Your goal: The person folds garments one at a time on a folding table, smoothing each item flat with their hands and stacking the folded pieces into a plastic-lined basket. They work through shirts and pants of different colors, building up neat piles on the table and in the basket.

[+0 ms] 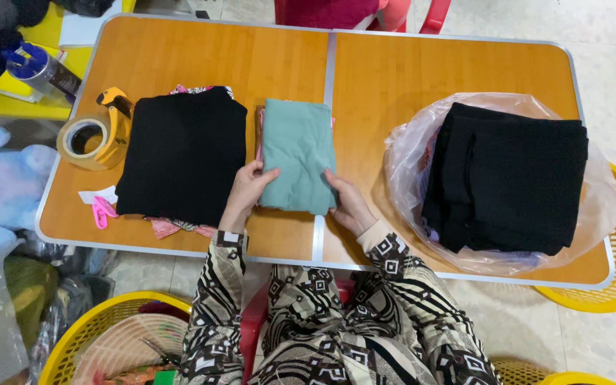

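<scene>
orange table (180, 57): folded teal cloth (297, 153), flat, neat; left hand (247, 189), right hand (347, 203) grip its edges.

This looks like a home workspace for packing clothes, set on a pale tiled floor. A folding orange table (408, 71) carries folded garments just left of the hands and, well to their right, a black stack in a clear plastic bag (593, 207). A tape dispenser (98, 132) sits far left; yellow baskets (108, 335) and red plastic chairs (433, 14) surround the table.
</scene>
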